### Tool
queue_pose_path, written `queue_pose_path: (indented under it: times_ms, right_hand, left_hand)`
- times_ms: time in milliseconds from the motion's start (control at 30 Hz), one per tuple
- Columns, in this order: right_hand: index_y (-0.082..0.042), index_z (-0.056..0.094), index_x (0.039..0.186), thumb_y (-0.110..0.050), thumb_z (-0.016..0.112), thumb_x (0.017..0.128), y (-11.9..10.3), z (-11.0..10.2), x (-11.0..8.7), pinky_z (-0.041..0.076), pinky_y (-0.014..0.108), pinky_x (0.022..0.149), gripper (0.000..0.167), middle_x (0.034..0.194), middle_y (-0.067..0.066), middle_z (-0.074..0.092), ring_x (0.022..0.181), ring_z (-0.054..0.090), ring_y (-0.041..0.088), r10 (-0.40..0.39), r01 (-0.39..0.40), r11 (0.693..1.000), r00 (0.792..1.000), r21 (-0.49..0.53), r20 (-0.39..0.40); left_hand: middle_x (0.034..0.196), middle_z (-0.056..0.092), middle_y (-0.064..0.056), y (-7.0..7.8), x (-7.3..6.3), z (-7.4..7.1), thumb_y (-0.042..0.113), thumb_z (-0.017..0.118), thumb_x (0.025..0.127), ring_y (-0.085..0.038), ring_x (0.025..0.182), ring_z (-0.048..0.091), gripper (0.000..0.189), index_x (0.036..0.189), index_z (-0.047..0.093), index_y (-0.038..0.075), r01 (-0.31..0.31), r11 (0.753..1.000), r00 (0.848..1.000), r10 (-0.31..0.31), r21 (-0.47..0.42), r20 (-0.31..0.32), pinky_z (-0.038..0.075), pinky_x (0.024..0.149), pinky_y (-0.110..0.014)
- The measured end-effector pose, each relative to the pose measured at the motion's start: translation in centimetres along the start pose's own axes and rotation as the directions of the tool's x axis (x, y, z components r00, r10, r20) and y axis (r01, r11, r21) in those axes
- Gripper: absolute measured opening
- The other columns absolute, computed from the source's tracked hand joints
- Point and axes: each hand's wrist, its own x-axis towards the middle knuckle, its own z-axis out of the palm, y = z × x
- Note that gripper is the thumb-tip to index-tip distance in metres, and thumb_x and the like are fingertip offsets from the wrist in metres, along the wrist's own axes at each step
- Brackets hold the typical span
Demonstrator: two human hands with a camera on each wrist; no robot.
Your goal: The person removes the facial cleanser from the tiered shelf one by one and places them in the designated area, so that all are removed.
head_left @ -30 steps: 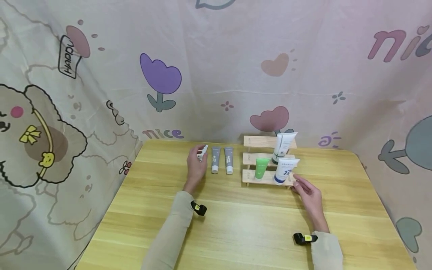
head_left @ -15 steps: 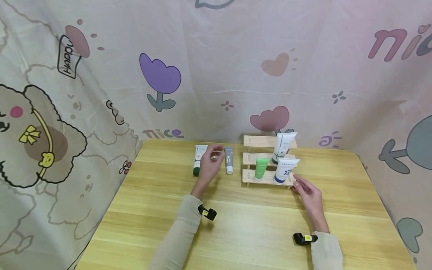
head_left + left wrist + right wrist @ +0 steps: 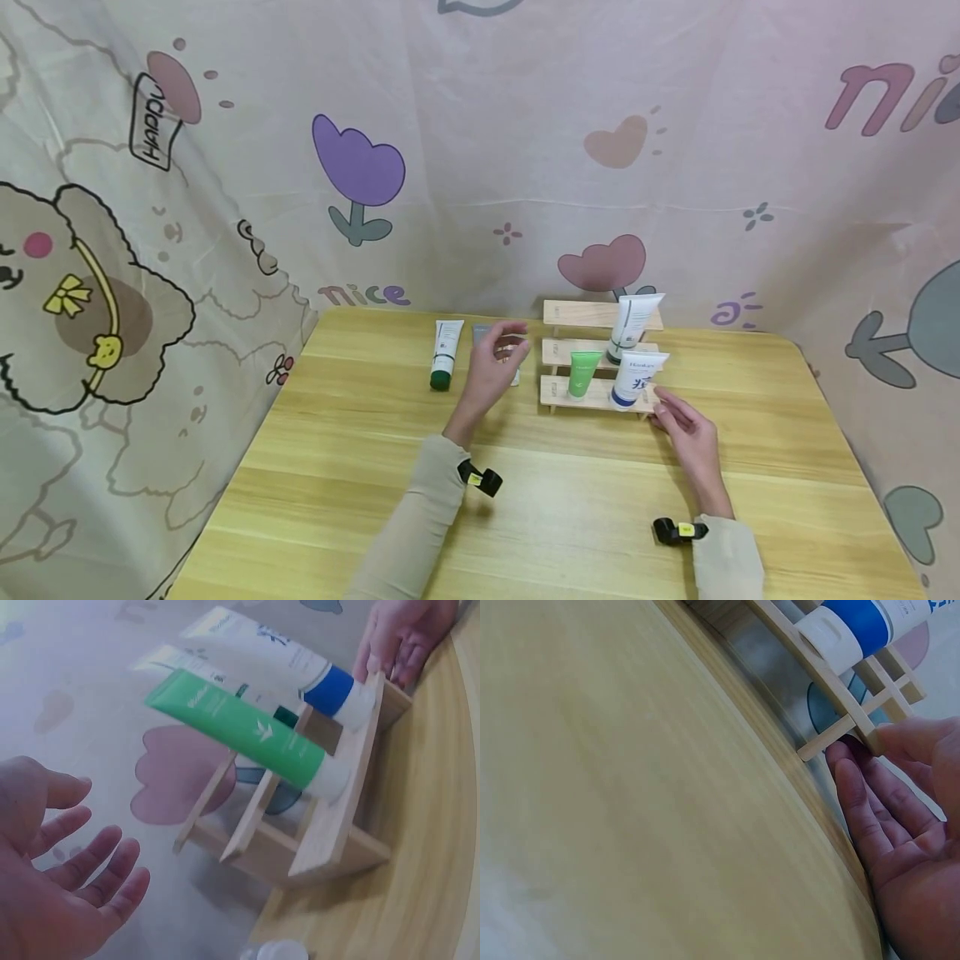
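Note:
My left hand (image 3: pixel 487 371) hovers over two grey tubes (image 3: pixel 480 333) lying on the table and largely hides them. Its fingers are loosely bent with nothing between them in the left wrist view. My right hand (image 3: pixel 690 433) pinches the right end of the lowest step of a wooden three-step rack (image 3: pixel 561 312), thumb on the board in the right wrist view. On that step stand a green tube (image 3: pixel 582 375) and a white tube with a blue cap (image 3: pixel 637 379). A white tube with a dark green cap (image 3: pixel 633 323) stands on the middle step.
Left of the grey tubes, another white tube with a green cap (image 3: pixel 446 352) lies on the wooden table (image 3: pixel 570 517). A printed curtain (image 3: pixel 465 167) hangs right behind the table's back edge and along its sides.
My left hand has let go of the white green-capped tube, leaving it lying on the table, and has moved right across the grey tubes. My right hand has stayed at the rack.

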Motion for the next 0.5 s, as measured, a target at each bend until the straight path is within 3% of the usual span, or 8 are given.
queue_pose_path:
  times_ms: [133,400,500]
  right_hand:
    - [0.001,0.059,0.141,-0.022,0.064,0.103,0.1,0.0,0.0,0.057,0.02,0.086,0.044,0.128,0.003,0.069,0.097,0.069,0.0,0.003,-0.003,1.0,1.0,0.018,0.002]
    - [0.001,0.058,0.141,-0.023,0.064,0.103,0.2,0.0,0.1,0.057,0.02,0.086,0.046,0.134,0.008,0.067,0.099,0.069,0.0,-0.016,0.016,1.0,1.0,0.02,0.014]
    - [0.0,0.059,0.141,-0.026,0.063,0.103,0.2,0.0,0.1,0.057,0.02,0.086,0.046,0.133,0.005,0.067,0.1,0.068,-0.002,-0.021,0.021,1.0,1.0,-0.002,0.005]
  left_hand:
    - [0.125,0.065,-0.015,0.4,0.1,0.8,0.007,0.067,0.099,-0.033,0.113,0.064,0.031,0.129,0.062,0.0,0.002,1.0,1.0,-0.002,0.01,0.016,0.055,0.097,-0.044]
    - [0.128,0.063,-0.024,1.4,0.6,2.3,0.009,0.068,0.099,-0.031,0.111,0.065,0.033,0.131,0.062,0.0,-0.041,0.999,0.997,0.041,-0.001,0.06,0.056,0.096,-0.045]
    - [0.126,0.066,-0.018,1.6,0.9,2.7,0.01,0.068,0.099,-0.027,0.109,0.066,0.033,0.13,0.063,0.001,-0.062,0.998,0.995,0.061,0.013,0.075,0.056,0.094,-0.043]
